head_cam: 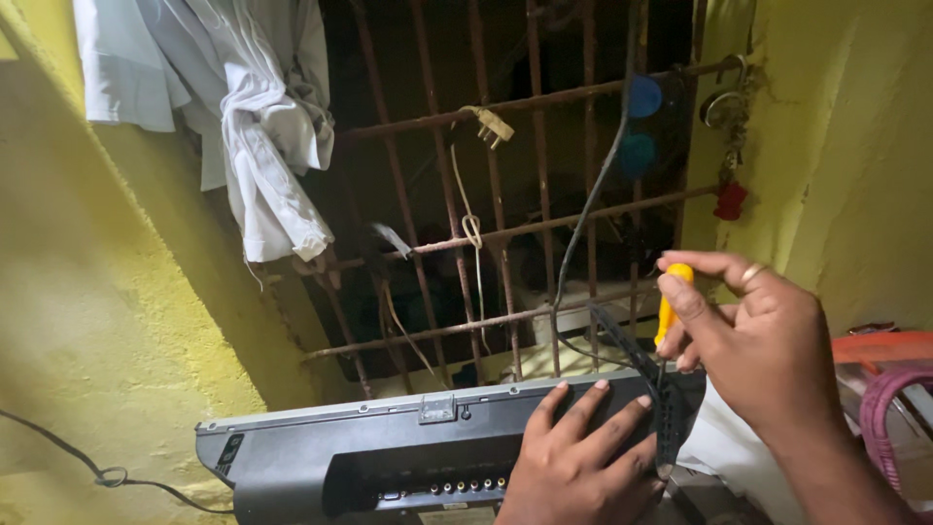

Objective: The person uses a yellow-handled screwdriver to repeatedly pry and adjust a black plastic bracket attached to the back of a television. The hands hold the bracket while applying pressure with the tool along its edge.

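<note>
The grey device (389, 452), a flat casing with a row of small sockets along its back, lies below the rusty window grille (505, 194). Left of the grille, we see a white cloth (243, 107) hanging against the yellow wall (117, 321). Below the grille, our left hand (583, 457) rests on the device's right end, fingers (578, 413) spread flat and released, touching a black ribbed panel (651, 389) that stands on edge. Right of the grille, our right hand (758, 340) has its fingers clenched around a yellow-handled screwdriver (671, 306), shaft pointing down at the panel. A pink strap (880, 408) lies further right.
</note>
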